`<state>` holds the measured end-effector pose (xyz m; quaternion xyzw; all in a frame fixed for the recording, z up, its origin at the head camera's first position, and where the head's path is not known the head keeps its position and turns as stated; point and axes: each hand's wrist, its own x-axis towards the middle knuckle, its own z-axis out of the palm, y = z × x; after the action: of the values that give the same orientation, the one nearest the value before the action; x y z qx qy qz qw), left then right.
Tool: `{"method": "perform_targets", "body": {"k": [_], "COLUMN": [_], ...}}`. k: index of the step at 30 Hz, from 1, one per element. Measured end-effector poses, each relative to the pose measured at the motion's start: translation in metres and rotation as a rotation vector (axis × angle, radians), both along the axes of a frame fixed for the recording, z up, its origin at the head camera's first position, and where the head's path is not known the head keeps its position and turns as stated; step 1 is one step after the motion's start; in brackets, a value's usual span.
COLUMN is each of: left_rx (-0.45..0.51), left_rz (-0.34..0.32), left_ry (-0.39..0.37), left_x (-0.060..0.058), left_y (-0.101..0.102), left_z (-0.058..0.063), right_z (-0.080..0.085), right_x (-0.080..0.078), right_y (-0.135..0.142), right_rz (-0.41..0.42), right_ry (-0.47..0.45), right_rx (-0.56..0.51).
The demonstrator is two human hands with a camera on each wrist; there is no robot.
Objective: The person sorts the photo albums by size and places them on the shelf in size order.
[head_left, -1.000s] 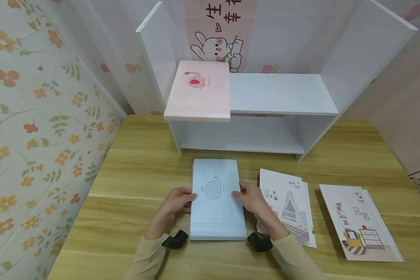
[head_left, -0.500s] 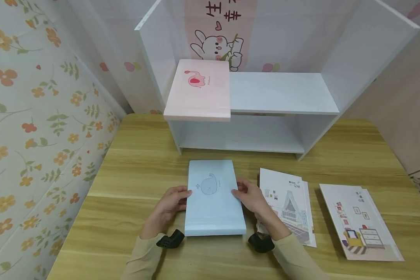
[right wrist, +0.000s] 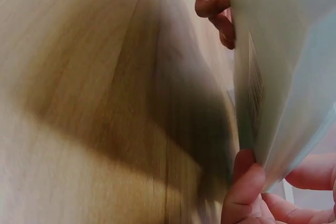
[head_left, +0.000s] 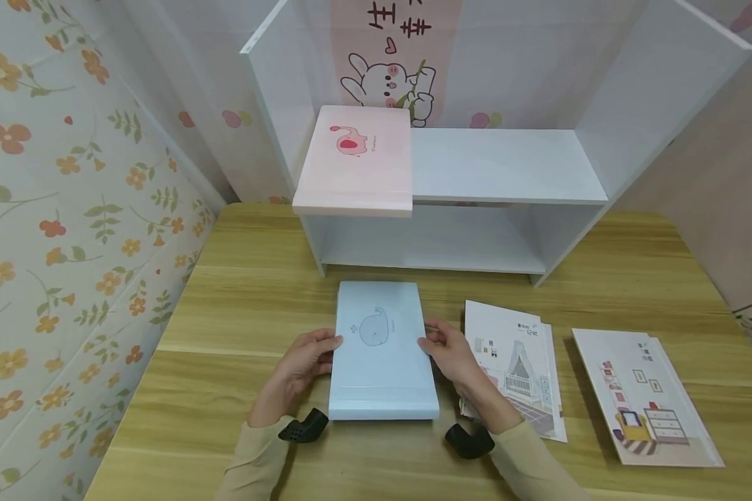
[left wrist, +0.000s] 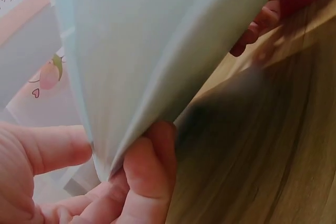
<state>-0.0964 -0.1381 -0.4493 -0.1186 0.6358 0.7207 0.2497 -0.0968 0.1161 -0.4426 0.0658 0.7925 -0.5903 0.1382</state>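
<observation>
A light blue book (head_left: 382, 372) with a whale drawing on its cover is held in front of me, its spine toward me. My left hand (head_left: 302, 358) grips its left edge, thumb on the cover and fingers underneath. On the opposite edge, my right hand (head_left: 452, 353) holds it the same way. Both wrist views show the book (left wrist: 152, 51) raised over the wooden table (right wrist: 94, 77), which carries its shadow. In the right wrist view a barcode (right wrist: 255, 90) shows on its underside.
Behind stands a white two-level shelf (head_left: 507, 167). A pink book (head_left: 357, 170) with an elephant lies on its upper board, at the left, overhanging the front. To the right, white illustrated notebooks (head_left: 507, 334) and a second pile of notebooks (head_left: 639, 390) lie on the table.
The blue book, held by both hands, has shifted slightly left and its near end has tilted up a little. The shelf, pink book and white notebooks stay put.
</observation>
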Motion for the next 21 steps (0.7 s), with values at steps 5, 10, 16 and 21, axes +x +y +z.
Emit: {"method": "perform_targets", "body": {"k": [5,10,16,21], "left_rx": [0.003,0.004,0.01,-0.006], "left_rz": [-0.001,0.002,-0.017,-0.023], "left_ry": [-0.002,0.003,0.017,0.021], "left_x": [0.0,0.0,0.0,0.001], "left_y": [0.0,0.001,0.002,0.004], "left_z": [0.002,0.007,0.015,0.021], "right_z": [0.004,0.012,0.02,0.022], "right_x": [0.002,0.004,0.006,0.008], "right_y": [0.001,0.003,0.007,0.009], "right_rz": [-0.028,-0.038,-0.045,-0.046], "right_ry": [0.012,0.012,-0.008,0.003], "right_rx": [-0.057,-0.109,-0.112,-0.086]}}
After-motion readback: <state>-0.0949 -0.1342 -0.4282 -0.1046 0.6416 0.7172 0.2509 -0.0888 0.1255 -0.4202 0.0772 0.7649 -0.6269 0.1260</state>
